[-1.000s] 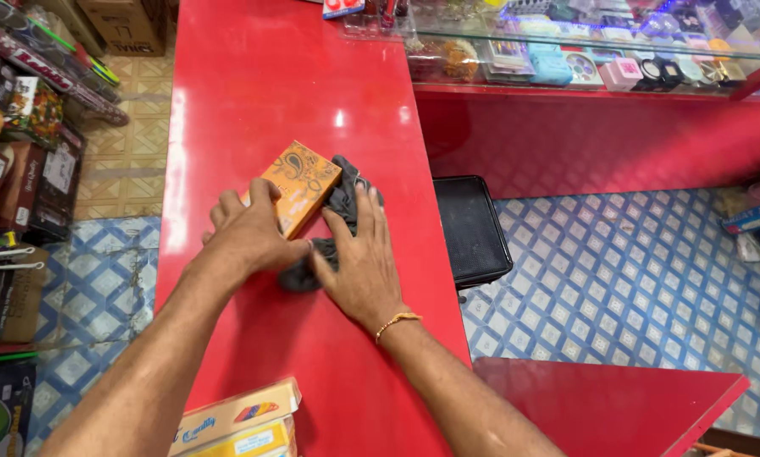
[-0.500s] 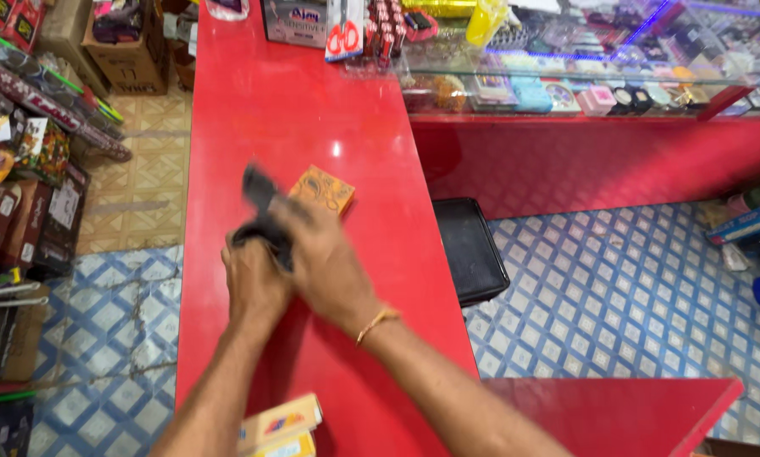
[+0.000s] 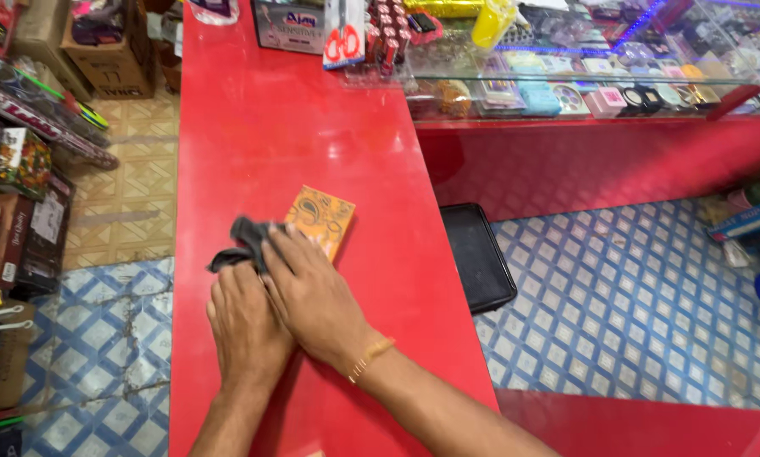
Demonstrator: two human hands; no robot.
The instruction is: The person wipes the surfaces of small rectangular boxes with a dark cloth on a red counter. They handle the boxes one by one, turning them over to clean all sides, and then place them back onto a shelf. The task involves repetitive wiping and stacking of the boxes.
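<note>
A: What fills the scene?

B: A long glossy red bench (image 3: 312, 152) runs up the middle, with blue patterned floor tiles (image 3: 651, 305) on either side. At the far end, a glass display case (image 3: 600, 85) holds small boxes and compacts.

A: And beside the bench?

B: A black tray (image 3: 477, 258) leans low against its right side. Cardboard cartons (image 3: 109, 51) and packaged goods crowd the left edge.

A: Where are the hands?

B: Both lie on the bench near its middle, overlapping. The right hand (image 3: 312, 296), a gold bracelet (image 3: 370, 358) at its wrist, rests partly over the left hand (image 3: 244, 326).

A: What do they hold?

B: A dark grey cloth (image 3: 243, 241) bunches out from under the fingers at the upper left. The right grip is pressed flat, fingers together, on the cloth and the near edge of an orange patterned box (image 3: 320, 218). Whether the left grip pinches the cloth or only presses it, I cannot tell.

A: And the box?

B: It lies flat on the bench, just beyond the fingertips, turned at a slant.
</note>
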